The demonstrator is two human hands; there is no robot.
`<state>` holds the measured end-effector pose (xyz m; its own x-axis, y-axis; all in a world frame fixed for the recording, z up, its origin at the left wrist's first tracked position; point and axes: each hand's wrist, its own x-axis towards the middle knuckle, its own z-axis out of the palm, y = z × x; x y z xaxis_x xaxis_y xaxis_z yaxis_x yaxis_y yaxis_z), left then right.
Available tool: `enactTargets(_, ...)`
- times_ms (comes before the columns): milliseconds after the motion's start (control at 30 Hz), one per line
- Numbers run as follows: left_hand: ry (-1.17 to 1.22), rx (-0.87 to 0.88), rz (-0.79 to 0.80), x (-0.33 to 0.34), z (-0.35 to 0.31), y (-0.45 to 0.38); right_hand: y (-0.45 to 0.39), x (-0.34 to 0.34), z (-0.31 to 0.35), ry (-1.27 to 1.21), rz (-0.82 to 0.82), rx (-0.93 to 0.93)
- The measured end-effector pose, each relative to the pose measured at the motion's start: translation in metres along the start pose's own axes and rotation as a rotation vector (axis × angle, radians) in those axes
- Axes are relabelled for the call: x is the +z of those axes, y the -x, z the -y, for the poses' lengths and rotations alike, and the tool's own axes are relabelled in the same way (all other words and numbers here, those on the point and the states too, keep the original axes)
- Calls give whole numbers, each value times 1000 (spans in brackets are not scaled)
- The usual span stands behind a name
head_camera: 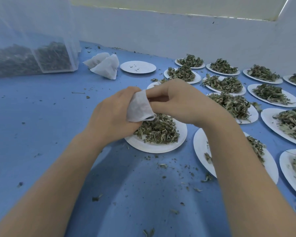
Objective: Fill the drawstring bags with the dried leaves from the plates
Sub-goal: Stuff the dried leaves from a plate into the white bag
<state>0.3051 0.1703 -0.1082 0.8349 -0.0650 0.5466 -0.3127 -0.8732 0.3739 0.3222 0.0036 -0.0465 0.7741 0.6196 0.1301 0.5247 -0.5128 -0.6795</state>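
A small white drawstring bag point(139, 107) hangs between both hands above a white paper plate point(154, 147) heaped with dried green leaves point(158, 130). My left hand point(113, 115) grips the bag's left side, fingers curled round the fabric. My right hand point(179, 101) pinches the bag's upper rim with thumb and fingers. The bag's mouth with its thin string faces down toward the leaves. Whether anything is inside the bag cannot be seen.
Several more plates of dried leaves point(232, 103) spread to the right and back. An empty plate point(138, 67) and two filled white bags point(104, 65) lie behind. A clear bin of leaves point(32, 55) stands back left. Leaf crumbs litter the blue table point(41, 117).
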Motion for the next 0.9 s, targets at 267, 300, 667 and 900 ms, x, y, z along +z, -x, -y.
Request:
enactTargets(267,42,-73,48,-1,-7,0,-10,19,6,165,-213,-33)
enactTargets(300,73,-86,48,-2,-8,1,-10,19,6,141,-176,-38)
enactTargets(667,-29,-86,39,-13,0,-1,5,-11,-4,-88,-159,3)
enactTargets(900,-120,-96,96,-15,6,-1,5,-10,-16,361,47,296)
